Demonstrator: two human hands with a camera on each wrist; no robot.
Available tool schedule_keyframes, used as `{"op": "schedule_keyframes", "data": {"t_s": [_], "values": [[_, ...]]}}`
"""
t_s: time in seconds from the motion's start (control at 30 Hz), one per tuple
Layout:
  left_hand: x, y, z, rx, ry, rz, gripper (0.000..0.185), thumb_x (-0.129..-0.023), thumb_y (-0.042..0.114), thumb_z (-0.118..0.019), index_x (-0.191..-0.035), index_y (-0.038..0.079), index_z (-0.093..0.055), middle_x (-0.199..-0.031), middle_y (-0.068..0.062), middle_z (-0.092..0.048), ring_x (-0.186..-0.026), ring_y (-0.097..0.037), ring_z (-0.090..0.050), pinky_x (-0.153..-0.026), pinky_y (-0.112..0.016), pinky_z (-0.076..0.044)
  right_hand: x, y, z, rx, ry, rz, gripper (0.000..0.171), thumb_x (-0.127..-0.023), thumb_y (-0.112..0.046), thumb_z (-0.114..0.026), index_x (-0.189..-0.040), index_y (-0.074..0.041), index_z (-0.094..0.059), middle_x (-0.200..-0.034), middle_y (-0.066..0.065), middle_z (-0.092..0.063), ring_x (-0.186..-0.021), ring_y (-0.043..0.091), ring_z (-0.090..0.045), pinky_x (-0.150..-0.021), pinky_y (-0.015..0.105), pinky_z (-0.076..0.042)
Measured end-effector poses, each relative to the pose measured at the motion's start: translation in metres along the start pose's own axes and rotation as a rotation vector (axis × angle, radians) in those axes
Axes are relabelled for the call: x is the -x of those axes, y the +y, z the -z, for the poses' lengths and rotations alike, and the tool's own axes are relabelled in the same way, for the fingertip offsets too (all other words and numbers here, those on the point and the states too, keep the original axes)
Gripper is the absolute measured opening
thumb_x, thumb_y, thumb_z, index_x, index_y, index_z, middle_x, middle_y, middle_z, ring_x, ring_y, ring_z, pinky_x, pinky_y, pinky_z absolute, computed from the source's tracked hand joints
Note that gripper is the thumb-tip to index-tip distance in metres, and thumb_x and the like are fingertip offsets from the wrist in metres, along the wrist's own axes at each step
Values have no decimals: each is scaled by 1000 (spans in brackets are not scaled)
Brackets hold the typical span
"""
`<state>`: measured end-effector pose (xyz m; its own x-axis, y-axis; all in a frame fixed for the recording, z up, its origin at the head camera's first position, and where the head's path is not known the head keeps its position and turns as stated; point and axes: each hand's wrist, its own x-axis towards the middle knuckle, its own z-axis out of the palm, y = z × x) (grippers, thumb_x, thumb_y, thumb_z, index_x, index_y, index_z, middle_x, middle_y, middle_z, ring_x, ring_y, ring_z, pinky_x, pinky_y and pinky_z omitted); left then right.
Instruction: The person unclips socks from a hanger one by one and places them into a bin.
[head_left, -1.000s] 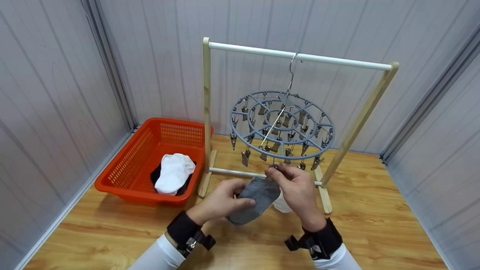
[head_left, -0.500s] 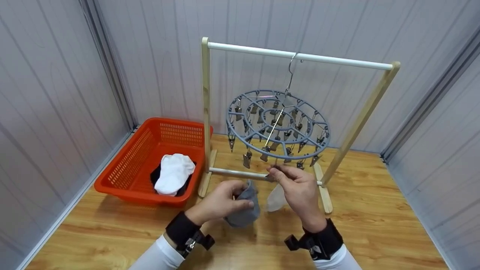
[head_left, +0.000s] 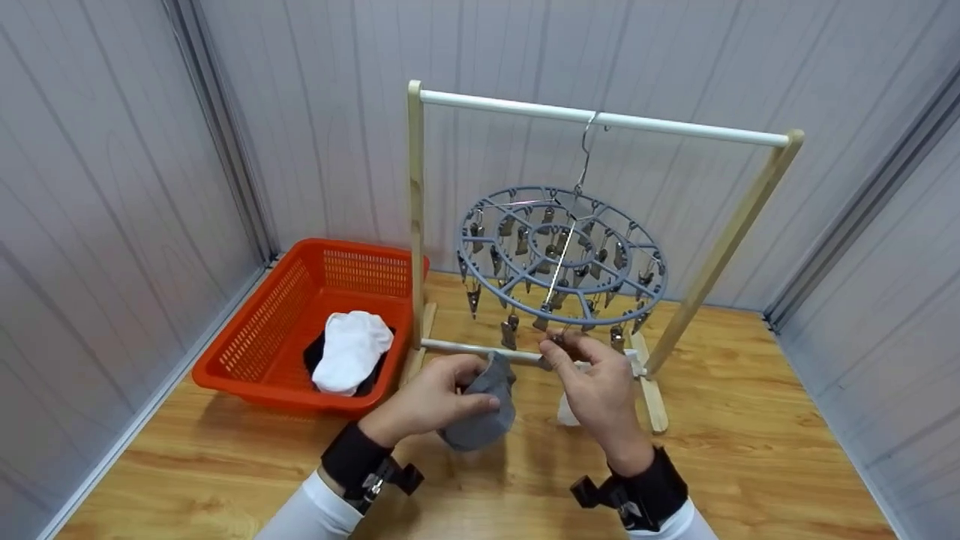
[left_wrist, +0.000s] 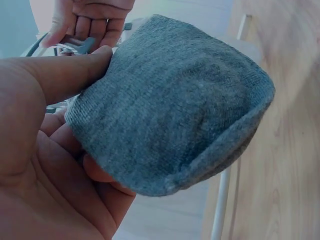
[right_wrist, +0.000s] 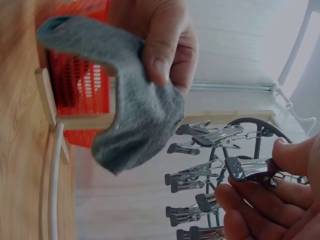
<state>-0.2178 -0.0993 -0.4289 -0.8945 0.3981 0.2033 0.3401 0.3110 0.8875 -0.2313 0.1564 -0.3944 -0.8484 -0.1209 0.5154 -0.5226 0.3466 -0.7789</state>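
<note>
We see the left hand (head_left: 431, 397) gripping a grey sock (head_left: 480, 412) between thumb and curled fingers, held above the wooden worktop (head_left: 750, 450) just below the round clip hanger (head_left: 561, 251); the right hand (head_left: 600, 386) pinches one metal clip (right_wrist: 247, 169) at the hanger's near rim, apart from the sock. The hanger hooks onto the white rail (head_left: 675, 127) of a wooden rack (head_left: 414, 217); left of it stands an orange basket (head_left: 255, 337) holding a white sock (head_left: 351, 350) on dark cloth.
</note>
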Motion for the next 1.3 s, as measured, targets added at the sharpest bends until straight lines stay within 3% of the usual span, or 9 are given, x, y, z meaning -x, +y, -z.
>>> {"op": "schedule_keyframes", "data": {"t_s": [0.13,0.3,0.43,0.6,0.8,0.87,1.1,1.3], "values": [[-2,3,7,-19,8,-9,31,-101,19,-85,-128,8,-76,-109,-3,-81,-98,-17,-75,-88,-43,-62,-2,-1,0,77,32,62,27,-103,-26,-84,-124,-8,-84,-118,2,-83,-102,18,-74,-89,35,-58],[0,8,20,-9,20,6,33,-102,22,-84,-131,7,-75,-110,-5,-82,-97,-19,-77,-87,-41,-64,-3,-1,3,256,103,214,34,-97,-27,-91,-121,-4,-84,-112,6,-82,-99,21,-74,-86,46,-61],[6,10,32,7,69,16,33,-105,24,-82,-132,6,-74,-111,-7,-82,-97,-20,-76,-86,-39,-64,-3,-4,6,313,146,328,32,-96,-22,-92,-119,-2,-83,-110,8,-81,-98,23,-75,-82,45,-62],[13,13,51,11,162,7,34,-107,24,-79,-134,5,-74,-114,-10,-80,-98,-24,-75,-88,-41,-62,-4,-10,10,285,199,417,27,-95,-12,-90,-118,-1,-83,-109,9,-82,-100,27,-77,-86,37,-60],[21,19,77,-5,313,5,31,-109,24,-76,-135,7,-75,-117,-9,-78,-102,-24,-70,-91,-41,-56,-8,-17,16,184,250,461,17,-97,-5,-85,-114,-2,-84,-105,7,-82,-93,25,-75,-84,27,-55],[23,19,85,25,363,18,30,-110,23,-74,-135,8,-75,-117,-10,-78,-103,-26,-69,-90,-42,-56,-9,-18,18,159,268,472,14,-98,-3,-83,-113,-2,-84,-103,7,-81,-91,22,-73,-84,23,-53],[31,14,109,78,529,107,30,-113,29,-69,-137,10,-74,-113,-13,-76,-100,-27,-69,-84,-39,-58,-11,-18,23,154,307,512,13,-101,-1,-79,-113,0,-83,-102,8,-79,-89,21,-70,-84,24,-53],[39,11,123,38,592,180,36,-115,34,-65,-140,9,-72,-110,-16,-72,-99,-27,-66,-81,-37,-57,-10,-17,25,156,327,457,14,-100,0,-80,-113,-2,-84,-102,8,-80,-92,22,-71,-85,25,-51]]}}
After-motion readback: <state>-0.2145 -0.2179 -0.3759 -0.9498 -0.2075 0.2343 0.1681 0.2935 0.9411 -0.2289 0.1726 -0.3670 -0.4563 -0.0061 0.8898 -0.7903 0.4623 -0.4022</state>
